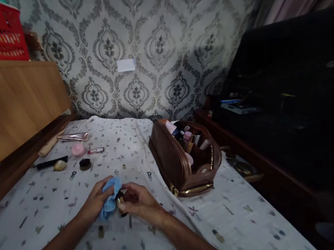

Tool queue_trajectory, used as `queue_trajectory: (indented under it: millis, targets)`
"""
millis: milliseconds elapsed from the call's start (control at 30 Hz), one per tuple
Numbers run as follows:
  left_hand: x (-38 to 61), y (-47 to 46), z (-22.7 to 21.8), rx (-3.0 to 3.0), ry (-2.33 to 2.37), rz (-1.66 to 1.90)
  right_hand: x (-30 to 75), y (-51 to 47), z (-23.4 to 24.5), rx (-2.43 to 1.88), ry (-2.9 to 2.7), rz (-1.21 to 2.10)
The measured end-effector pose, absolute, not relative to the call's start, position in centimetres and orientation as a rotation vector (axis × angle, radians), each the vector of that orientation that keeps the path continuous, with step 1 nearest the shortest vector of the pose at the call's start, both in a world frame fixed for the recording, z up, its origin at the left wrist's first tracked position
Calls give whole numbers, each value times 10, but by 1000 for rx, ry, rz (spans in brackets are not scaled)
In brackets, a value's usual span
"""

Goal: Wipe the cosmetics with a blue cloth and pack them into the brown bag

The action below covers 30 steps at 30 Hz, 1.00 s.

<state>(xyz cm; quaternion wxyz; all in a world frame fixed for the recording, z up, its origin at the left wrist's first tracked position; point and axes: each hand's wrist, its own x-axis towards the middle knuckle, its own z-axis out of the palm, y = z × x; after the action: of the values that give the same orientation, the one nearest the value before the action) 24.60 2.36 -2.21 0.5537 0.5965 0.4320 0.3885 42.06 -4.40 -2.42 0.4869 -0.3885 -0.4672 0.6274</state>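
My left hand (97, 198) is closed around a crumpled light-blue cloth (109, 205). Just right of it, my right hand (138, 200) grips a small bottle (121, 203) with a dark cap and a gold-brown body, and the cloth touches its cap end. Both hands are above the patterned white sheet (121, 245). Beyond my right hand stands an unzipped brown cosmetic bag (167, 159) with several tubes and bottles inside. To the left lie a round black-lidded jar (85, 164), a pink jar (78, 150) and a lipstick-like tube (96, 150).
Further left are a shiny pink tube (73, 136), a black stick (51, 163) and a small yellowish item (60, 165). A wooden panel (13, 103) edges the left side, with a red basket (1, 33) above it. A large dark screen (294, 91) stands at right.
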Motion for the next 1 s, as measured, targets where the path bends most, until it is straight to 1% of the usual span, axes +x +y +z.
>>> queue_trajectory:
  millis: [167,533,767,1000]
  targets:
    - [249,19,-17,1382,986,875,421,-42,-31,-981,-1215,1458]
    - [244,21,-16,1266,938,807,423,-43,-28,-813,-1075,1687]
    - [244,20,-14,1411,894,802,423,-43,-26,-862,-1075,1707]
    - [253,12,-2,1615,988,807,422,-41,-30,-939,-1093,1661]
